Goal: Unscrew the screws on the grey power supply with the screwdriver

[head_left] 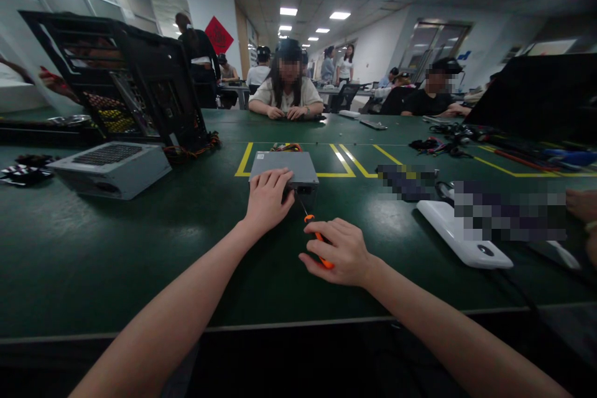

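Observation:
A grey metal computer power supply (298, 166) lies on the green table straight ahead of me, with its socket side facing me. My left hand (269, 196) grips its near left part, fingers over the top and thumb by the front face. In my right hand (338, 252) is a screwdriver (321, 247) with an orange and black handle. Its thin shaft points up and left to the front face, close to the socket. Whether the tip sits in a screw I cannot tell. Coloured cables (286, 147) show behind the power supply.
To the left stand a second power supply (114, 168) and an open black computer case (135, 81). A white device (461, 233) lies at right, with cable bundles (443, 140) farther back. Yellow tape (347, 161) marks the table. A person (286, 87) sits opposite.

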The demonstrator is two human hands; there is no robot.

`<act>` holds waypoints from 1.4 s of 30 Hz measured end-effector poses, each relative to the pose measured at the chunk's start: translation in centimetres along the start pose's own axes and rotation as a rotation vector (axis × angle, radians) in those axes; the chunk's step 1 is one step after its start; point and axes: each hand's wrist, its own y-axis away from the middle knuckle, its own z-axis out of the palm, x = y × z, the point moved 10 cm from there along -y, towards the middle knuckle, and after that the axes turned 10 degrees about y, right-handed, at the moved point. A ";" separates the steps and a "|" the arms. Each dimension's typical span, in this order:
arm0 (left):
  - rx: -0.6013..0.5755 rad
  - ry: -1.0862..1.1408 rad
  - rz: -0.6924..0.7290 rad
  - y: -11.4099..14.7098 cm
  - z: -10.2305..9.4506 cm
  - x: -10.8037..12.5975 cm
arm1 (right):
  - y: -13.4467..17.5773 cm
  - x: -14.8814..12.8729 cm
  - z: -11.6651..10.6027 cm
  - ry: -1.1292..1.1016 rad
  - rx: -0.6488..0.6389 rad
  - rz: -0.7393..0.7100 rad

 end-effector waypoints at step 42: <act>0.000 0.022 -0.014 0.0 -0.1 0.0 | 0.0 0.5 0.4 -0.076 -0.044 0.040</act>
